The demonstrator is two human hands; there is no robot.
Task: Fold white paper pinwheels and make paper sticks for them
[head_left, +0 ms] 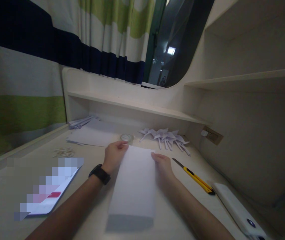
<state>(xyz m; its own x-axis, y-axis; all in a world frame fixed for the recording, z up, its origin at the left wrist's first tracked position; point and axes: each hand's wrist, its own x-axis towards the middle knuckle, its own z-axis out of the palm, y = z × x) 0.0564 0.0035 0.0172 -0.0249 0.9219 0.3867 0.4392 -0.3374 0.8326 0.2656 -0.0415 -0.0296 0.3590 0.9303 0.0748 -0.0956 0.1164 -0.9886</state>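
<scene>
1. First, begins at far left with a touchscreen device, lit and partly pixelated, on the desk.
2. Continues beyond it with small pale pieces, too blurred to identify, then white paper sheets.
3. Reaches the left hand, pinched on the far left corner of the creased white paper, between both hands; just beyond, clear tape roll.
4. Moves to the right hand, pinching the far right corner.
5. Ends with paper pinwheels, yellow utility knife, white oblong device.
</scene>
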